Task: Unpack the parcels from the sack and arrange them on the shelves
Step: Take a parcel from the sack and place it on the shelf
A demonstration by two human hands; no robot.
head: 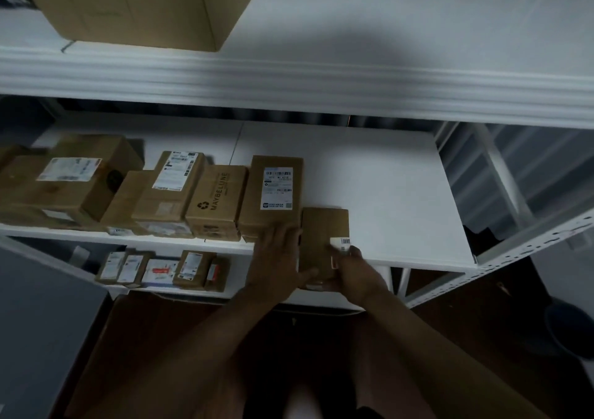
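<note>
Both forearms reach forward: the left hand [279, 258] lies flat, fingers straight, against the brown parcel [323, 241] on the middle shelf [401, 200], while the right hand [355, 274] grips its near corner

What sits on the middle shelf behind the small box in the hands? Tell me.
Bare white middle shelf stretches behind the small box, back to a dark gap. A labelled box stands beside it on the left. The left hand and right hand cover its near end.
</note>
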